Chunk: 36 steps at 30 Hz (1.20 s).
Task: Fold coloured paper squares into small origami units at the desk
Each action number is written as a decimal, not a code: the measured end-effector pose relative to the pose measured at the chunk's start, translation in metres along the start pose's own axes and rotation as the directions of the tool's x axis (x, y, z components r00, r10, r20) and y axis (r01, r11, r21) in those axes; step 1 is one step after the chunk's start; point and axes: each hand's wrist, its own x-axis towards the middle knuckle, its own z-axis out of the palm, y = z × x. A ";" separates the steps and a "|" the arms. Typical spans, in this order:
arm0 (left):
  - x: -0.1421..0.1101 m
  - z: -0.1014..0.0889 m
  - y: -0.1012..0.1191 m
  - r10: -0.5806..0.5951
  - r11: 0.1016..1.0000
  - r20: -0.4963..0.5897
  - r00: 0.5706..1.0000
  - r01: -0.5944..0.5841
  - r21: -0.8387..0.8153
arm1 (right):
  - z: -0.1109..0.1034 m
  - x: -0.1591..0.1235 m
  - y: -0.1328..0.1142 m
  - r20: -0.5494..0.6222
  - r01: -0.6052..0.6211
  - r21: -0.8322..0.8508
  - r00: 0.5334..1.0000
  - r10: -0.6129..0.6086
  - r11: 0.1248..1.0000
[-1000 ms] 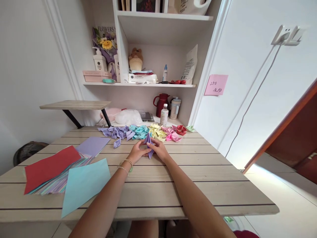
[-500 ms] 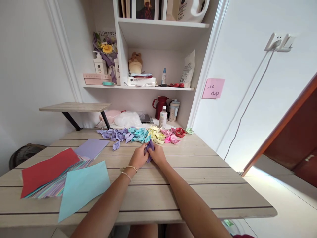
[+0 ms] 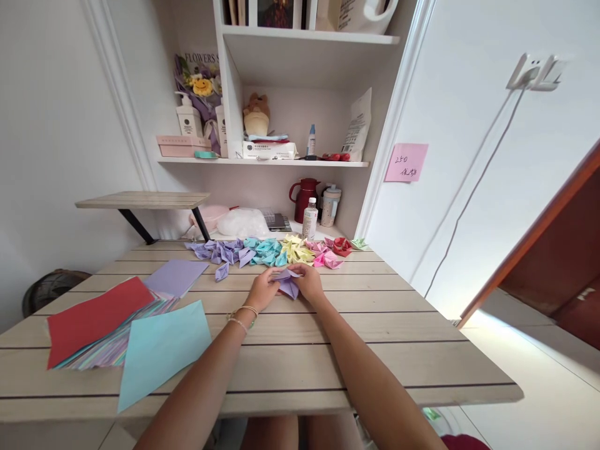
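Note:
Between my two hands is a folded piece of purple origami paper [image 3: 287, 284], partly spread, with a point toward me. My left hand [image 3: 264, 289] pinches its left side, and my right hand [image 3: 306, 281] grips its right side. Some fingertips are hidden behind the paper. Just beyond my hands lies a row of folded paper pieces: purple ones [image 3: 225, 251] on the left, blue ones [image 3: 267, 251], yellow ones [image 3: 296, 249], pink ones [image 3: 325, 257], a red one [image 3: 342, 246] and a green one [image 3: 360, 244].
On the table's left lie a fanned stack of coloured paper with a red sheet [image 3: 98, 319] on top, a light blue sheet [image 3: 164, 350] and a purple sheet [image 3: 177, 277]. A bottle [image 3: 309, 219] stands behind the row. A small raised shelf [image 3: 143, 200] is at the back left.
The purple paper was upright and narrow between my hands; now it is turned and spread wider. My hands have moved slightly apart.

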 end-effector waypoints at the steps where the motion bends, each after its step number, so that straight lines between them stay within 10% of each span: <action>1: 0.000 0.001 -0.001 0.028 1.000 0.027 0.999 -0.028 0.005 | 0.000 0.000 0.000 -0.010 0.000 -0.037 1.000 0.000 0.999; 10: -0.007 0.011 0.001 0.240 0.894 0.169 0.956 -0.285 0.346 | -0.002 -0.009 -0.014 -0.236 -0.142 -0.374 0.970 0.054 0.916; 18: -0.009 0.010 0.005 0.288 0.891 0.045 0.957 -0.285 0.353 | 0.003 -0.011 -0.023 -0.141 -0.002 -0.366 0.989 -0.053 0.931; 26: -0.016 0.019 0.005 0.323 0.866 0.168 0.932 -0.362 0.344 | -0.002 -0.011 -0.016 -0.227 -0.065 -0.293 0.974 -0.004 0.954; 31: -0.009 0.012 0.004 0.267 0.890 -0.009 0.964 -0.243 0.387 | 0.003 -0.003 -0.006 -0.096 0.071 -0.250 0.991 -0.098 0.966; 36: 0.001 -0.002 0.003 0.020 0.991 -0.133 0.991 -0.002 0.135 | 0.007 0.001 0.002 0.065 -0.041 0.234 0.998 0.027 0.971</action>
